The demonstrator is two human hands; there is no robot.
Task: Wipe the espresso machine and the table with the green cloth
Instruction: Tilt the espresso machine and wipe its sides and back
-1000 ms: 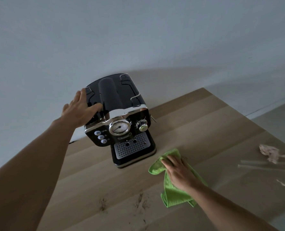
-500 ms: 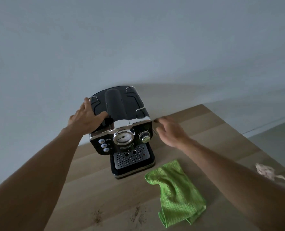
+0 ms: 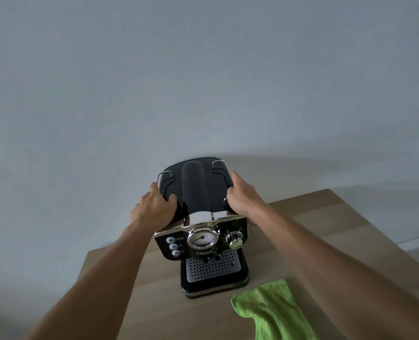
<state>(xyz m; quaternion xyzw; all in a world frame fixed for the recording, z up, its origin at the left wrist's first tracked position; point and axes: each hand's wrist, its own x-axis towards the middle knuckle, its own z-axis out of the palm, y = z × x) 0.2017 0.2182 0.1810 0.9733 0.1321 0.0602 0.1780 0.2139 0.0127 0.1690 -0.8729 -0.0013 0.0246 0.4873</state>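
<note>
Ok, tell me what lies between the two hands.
The head view shows the black top of the espresso machine between the left hand and the right hand; each hand grips one side of it.

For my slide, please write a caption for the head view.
Left hand and right hand grip the espresso machine by its sides on the table; the green cloth lies free nearby.

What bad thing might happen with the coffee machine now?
The left hand and the right hand both grip the espresso machine high up near its top, so it might tip or slip if it is lifted. The green cloth lies on the table close to the machine's base. Sliding the machine forward could catch and bunch it.
</note>
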